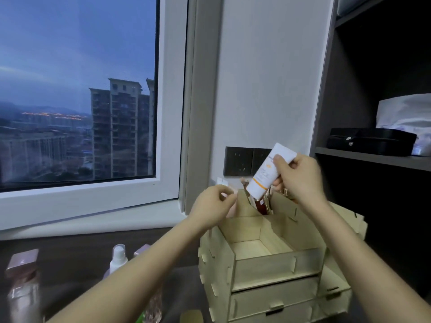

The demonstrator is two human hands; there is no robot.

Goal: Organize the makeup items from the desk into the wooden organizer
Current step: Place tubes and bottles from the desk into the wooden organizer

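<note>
While the right hand [297, 176] grips a white tube [268, 170] above the wooden organizer [268, 264] at the desk's back edge, the left hand [212, 202] hovers loosely curled, holding nothing.

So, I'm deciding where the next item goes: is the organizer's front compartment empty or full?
Empty: the front compartment shows only its bare wooden floor and walls.

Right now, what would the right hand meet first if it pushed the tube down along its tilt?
Probably the red bottle in the organizer's back compartment, just under the tube; depth is unclear.
</note>
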